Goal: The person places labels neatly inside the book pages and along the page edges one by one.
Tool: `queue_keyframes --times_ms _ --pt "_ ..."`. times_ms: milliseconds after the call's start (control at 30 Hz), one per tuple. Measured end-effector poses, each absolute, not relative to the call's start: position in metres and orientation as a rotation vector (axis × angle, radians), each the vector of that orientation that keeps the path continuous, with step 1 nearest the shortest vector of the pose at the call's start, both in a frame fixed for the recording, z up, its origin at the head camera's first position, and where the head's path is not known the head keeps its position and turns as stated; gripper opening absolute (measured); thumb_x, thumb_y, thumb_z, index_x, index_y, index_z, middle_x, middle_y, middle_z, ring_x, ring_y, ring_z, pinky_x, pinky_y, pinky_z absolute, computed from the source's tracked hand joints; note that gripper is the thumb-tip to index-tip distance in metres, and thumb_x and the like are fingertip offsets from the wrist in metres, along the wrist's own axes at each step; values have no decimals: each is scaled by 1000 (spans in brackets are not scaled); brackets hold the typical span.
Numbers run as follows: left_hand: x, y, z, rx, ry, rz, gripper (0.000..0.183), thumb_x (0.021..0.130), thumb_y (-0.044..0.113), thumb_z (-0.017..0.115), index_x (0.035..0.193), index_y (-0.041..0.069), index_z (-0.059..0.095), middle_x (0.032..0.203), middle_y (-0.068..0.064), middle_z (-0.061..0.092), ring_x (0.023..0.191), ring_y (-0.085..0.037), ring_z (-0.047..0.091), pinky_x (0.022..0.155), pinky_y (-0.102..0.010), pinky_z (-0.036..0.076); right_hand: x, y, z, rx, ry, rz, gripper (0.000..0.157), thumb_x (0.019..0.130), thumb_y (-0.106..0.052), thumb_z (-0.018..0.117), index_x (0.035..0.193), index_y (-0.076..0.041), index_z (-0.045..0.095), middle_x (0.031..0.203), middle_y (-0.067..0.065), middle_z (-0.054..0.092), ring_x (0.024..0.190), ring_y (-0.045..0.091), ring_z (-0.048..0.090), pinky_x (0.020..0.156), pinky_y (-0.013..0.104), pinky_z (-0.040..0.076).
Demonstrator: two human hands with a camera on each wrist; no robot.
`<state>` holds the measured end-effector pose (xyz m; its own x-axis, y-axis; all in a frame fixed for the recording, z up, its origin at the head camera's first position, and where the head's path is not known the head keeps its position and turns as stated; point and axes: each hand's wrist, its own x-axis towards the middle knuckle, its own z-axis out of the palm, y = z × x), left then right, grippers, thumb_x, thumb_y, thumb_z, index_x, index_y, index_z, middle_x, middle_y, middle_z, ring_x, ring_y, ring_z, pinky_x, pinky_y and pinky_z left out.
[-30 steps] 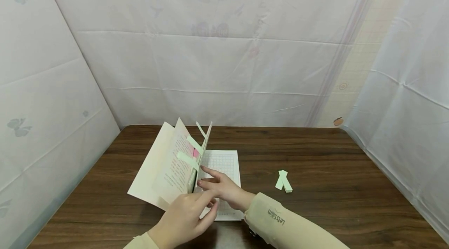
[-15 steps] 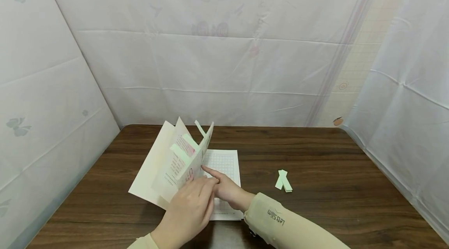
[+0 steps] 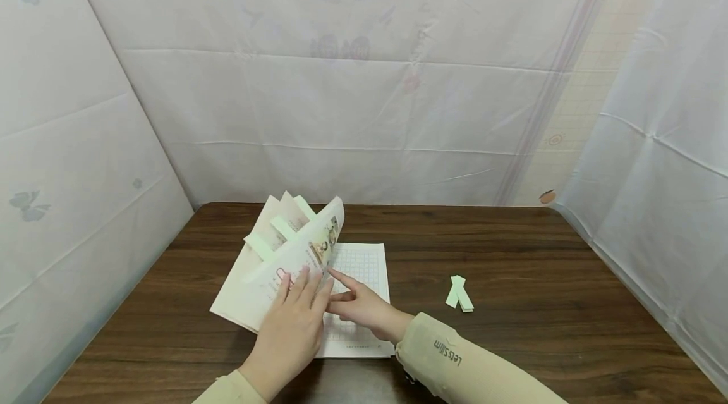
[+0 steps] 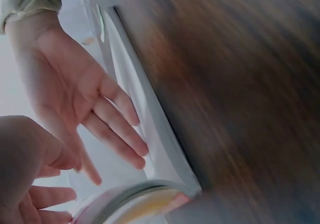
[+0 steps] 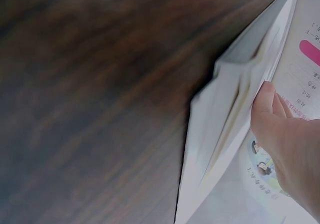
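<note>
Left hand [image 3: 292, 322] looks pretty flat from here, fingers straight on the book [image 3: 309, 253] right under it; right hand [image 3: 364, 309] has fingers loosely stretched out, green strips [image 3: 460, 294] off to its right.

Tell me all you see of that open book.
The book lies open on the table, its paper pages bearing print, pink marks and coloured pictures. Green strips protrude from raised left pages; the flatter right page is gridded. The left hand rests on a raised page; the right hand is over the gridded one, contact unclear.
</note>
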<state>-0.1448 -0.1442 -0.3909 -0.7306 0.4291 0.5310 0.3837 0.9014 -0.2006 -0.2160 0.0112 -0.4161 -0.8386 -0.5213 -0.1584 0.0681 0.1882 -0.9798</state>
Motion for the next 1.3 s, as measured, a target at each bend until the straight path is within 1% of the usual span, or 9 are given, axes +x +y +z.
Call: queue_keyframes --times_ms 167,267,367,500,667,867,1100,1300 --pt "-145 -150 -395 -489 -2585 140 52 80 21 75 129 10 64 140 -19 57 133 -41 50 107 -61 38 -216 12 -415 -413 2004 -1680 70 91 -18 71 153 -19 38 122 16 69 113 26 66 96 45 53" --pt "-145 -153 -398 -424 -2656 145 54 82 31 76 131 12 64 145 -20 52 136 -44 46 106 -66 36 -215 12 -414 -412 2021 -1649 71 91 -18 71 153 -18 38 123 17 68 113 29 67 98 49 51" --pt "-144 -156 -400 -362 -2720 151 61 82 44 75 133 12 62 149 -22 47 135 -49 43 104 -70 35 -214 13 -413 -411 2038 -1616 71 91 -18 71 154 -18 37 124 16 68 114 30 66 100 54 49" --pt "-145 -160 -403 -288 -2768 191 75 79 61 71 135 11 61 147 -27 47 131 -54 45 97 -74 37 -214 12 -414 -427 2047 -1604 71 91 -16 71 154 -16 37 125 16 68 116 30 65 103 59 44" --pt "-147 -163 -406 -191 -2829 237 89 73 73 68 136 10 60 140 -34 50 123 -58 50 91 -74 41 -214 11 -415 -449 2047 -1584 71 90 -12 71 153 -16 38 129 16 66 120 32 63 106 64 38" --pt "-152 -167 -408 -120 -2921 191 101 69 78 66 138 6 56 133 -41 50 111 -62 54 83 -73 45 -212 12 -413 -483 2030 -1563 68 91 -13 70 152 -12 40 132 17 64 123 33 61 110 58 37" --pt "-154 -165 -406 -66 -2995 82 106 67 75 71 140 1 51 132 -44 48 110 -66 52 78 -75 46 -213 15 -413 -525 2016 -1551 66 92 -14 69 151 -11 40 134 17 63 126 32 60 111 56 37" --pt "-159 -164 -408 -44 -3010 50 108 66 73 74 140 -1 50 131 -46 47 111 -67 50 77 -76 45 -213 16 -412 -618 2054 -1524 62 93 -13 68 149 -8 43 133 18 63 126 32 60 106 50 45"
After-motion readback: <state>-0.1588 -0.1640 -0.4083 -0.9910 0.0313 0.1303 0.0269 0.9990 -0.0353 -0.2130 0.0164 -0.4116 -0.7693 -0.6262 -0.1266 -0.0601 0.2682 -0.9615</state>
